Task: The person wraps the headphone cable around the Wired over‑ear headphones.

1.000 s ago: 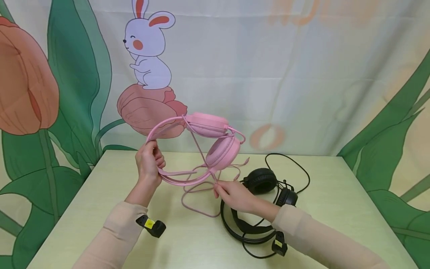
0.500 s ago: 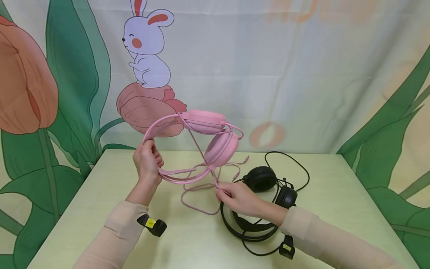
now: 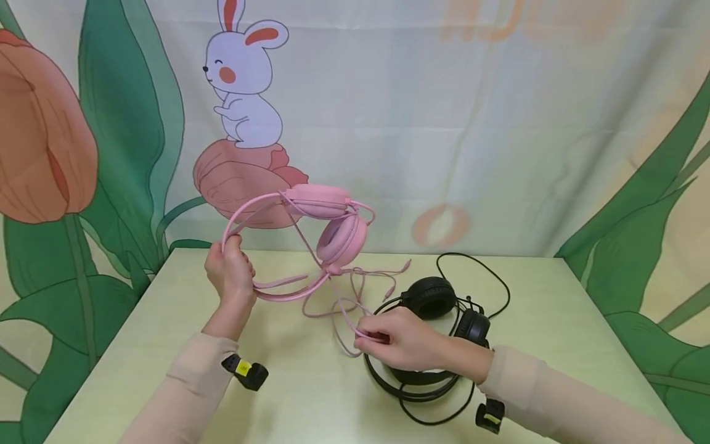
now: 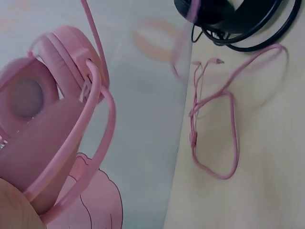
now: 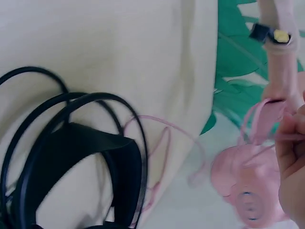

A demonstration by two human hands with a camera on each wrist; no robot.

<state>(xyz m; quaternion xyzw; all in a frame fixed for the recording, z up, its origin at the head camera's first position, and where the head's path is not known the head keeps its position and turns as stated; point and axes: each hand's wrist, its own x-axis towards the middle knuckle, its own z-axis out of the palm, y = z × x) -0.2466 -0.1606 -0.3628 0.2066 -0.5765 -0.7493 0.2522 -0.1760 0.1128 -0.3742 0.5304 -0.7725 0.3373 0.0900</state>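
Observation:
My left hand (image 3: 230,268) grips the headband of a pair of pink headphones (image 3: 342,240), held up above the table with the ear cups pointing right. A strand of pink cable runs down from the lower ear cup to my right hand (image 3: 402,338), which pinches it. More of the pink cable (image 4: 233,129) lies looped on the table, its two plugs near the back edge. Beneath and beyond my right hand lie black headphones (image 3: 429,299), partly hidden by that hand. In the right wrist view their black headband (image 5: 128,176) shows large.
The pale table (image 3: 310,394) ends at a printed fabric backdrop (image 3: 527,154) with a rabbit and tulips. A black cable (image 3: 501,280) loops behind and in front of the black headphones. Each sleeve carries a small black wrist camera (image 3: 490,416).
My left hand and the pink headphones have shifted a little left. My right hand has moved right and down, drawing the pinched cable strand away from the ear cup.

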